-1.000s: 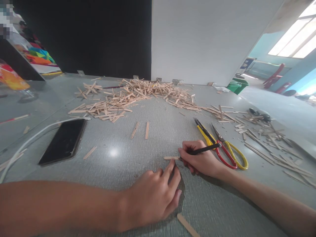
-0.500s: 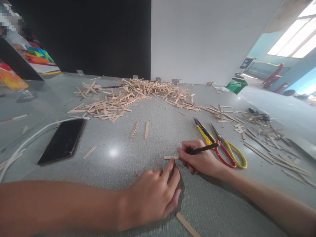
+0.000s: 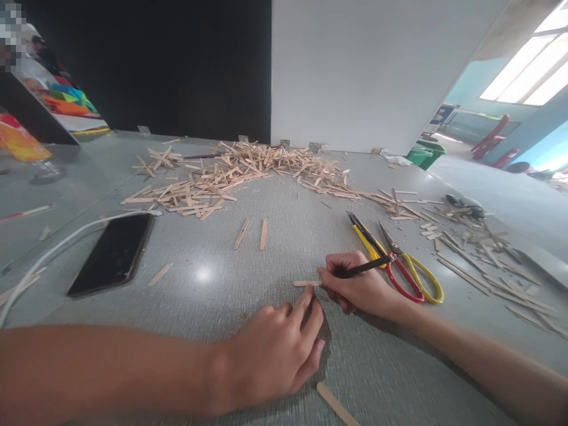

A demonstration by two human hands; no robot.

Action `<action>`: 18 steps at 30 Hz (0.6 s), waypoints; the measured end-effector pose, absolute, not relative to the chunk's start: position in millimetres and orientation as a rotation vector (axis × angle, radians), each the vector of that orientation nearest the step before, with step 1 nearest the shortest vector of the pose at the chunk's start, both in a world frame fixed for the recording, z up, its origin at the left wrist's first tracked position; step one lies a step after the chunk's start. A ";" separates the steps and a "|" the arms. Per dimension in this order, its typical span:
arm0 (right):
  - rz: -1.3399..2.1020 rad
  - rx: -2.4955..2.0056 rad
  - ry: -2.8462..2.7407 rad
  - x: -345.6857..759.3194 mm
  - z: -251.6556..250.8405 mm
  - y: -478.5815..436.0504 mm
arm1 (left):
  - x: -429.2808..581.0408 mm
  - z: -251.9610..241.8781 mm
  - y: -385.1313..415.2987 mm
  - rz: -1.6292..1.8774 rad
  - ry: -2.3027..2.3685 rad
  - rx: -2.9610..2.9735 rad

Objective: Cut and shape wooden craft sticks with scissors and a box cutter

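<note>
Behind the textured grey desk (image 3: 213, 307) stand a black panel (image 3: 177, 65) and, on its right, a whitish panel (image 3: 355, 71). Farther right, a bright paned window (image 3: 521, 74) breaks a pale blue wall (image 3: 468, 83) above the light grey floor (image 3: 483, 165). Glare spots the desk.

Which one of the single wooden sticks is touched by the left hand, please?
The crosswise stick that the left hand touches, its right end by the right hand with the black pen. The other single sticks lie apart from both hands.
</note>
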State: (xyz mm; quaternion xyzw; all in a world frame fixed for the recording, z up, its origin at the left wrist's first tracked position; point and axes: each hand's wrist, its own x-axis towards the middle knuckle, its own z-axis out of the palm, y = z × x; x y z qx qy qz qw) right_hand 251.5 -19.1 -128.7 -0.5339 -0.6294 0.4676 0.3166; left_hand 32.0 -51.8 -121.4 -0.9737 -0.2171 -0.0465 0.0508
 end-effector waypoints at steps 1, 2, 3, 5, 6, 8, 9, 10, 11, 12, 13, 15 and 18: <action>1.233 -1.400 -1.659 251.3 -128.5 -19.7 | 32.0 -121.3 -51.7 -0.147 -0.663 -2.975; 1.236 -1.394 -1.659 251.2 -128.5 -20.4 | 32.2 -120.9 -51.6 -0.151 -0.667 -2.989; 1.241 -1.390 -1.654 251.2 -128.7 -20.9 | 32.5 -120.2 -51.4 -0.146 -0.677 -3.003; 1.256 -1.389 -1.632 251.8 -128.5 -20.7 | 33.4 -118.5 -51.0 -0.118 -0.700 -3.029; 1.263 -1.391 -1.614 252.6 -127.8 -19.8 | 33.7 -117.7 -50.9 -0.100 -0.711 -3.038; 1.252 -1.397 -1.560 255.4 -123.9 -16.6 | 34.1 -116.6 -50.9 -0.076 -0.725 -3.042; 1.231 -1.397 -1.528 257.2 -120.7 -14.5 | 34.1 -116.5 -50.9 -0.068 -0.721 -3.042; 1.200 -1.395 -1.497 259.2 -116.9 -12.5 | 34.0 -116.6 -51.0 -0.062 -0.715 -3.044; 1.166 -1.392 -1.473 261.0 -112.9 -10.9 | 33.8 -116.8 -51.1 -0.055 -0.710 -3.046; 1.136 -1.388 -1.459 262.5 -109.1 -9.8 | 33.7 -117.2 -51.1 -0.048 -0.707 -3.047; 1.115 -1.385 -1.457 263.4 -106.0 -9.4 | 33.6 -117.6 -51.0 -0.041 -0.708 -3.050; 1.107 -1.382 -1.484 263.1 -103.7 -10.9 | 33.5 -118.4 -50.8 -0.038 -0.712 -3.050; 1.136 -1.384 -1.556 259.3 -110.9 -16.6 | 33.6 -119.2 -50.4 -0.048 -0.720 -3.041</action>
